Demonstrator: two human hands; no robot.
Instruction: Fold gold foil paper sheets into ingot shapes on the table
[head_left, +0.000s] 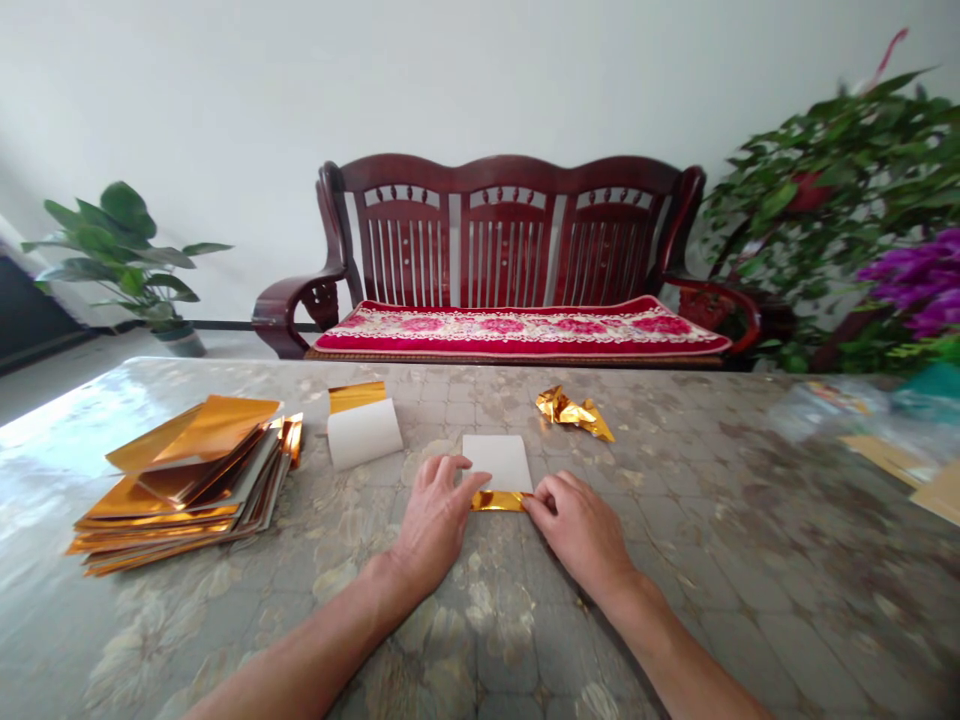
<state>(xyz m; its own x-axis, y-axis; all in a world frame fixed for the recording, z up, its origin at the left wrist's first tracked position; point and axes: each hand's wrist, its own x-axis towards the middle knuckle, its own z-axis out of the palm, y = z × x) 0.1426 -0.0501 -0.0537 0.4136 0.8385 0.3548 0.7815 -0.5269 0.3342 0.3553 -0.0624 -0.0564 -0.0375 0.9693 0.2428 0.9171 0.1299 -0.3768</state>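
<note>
A sheet of gold foil paper (498, 460) lies in front of me, its white side up. Along its near edge a gold strip is folded over. My left hand (439, 505) rests at the sheet's left side, thumb and fingers apart, with the thumb close to the gold strip. At the strip's right end, my right hand (574, 520) is closed, thumb and forefinger pinching the edge of the paper. The undersides of the fingers of both hands are hidden.
A stack of gold foil sheets (187, 490) stands at the left. Behind my hands are a curled white-backed sheet (365, 433) and crumpled gold foil (574, 412). Clear plastic bags (832, 408) and brown card (892, 462) lie right. A wooden bench (510, 230) stands beyond the table.
</note>
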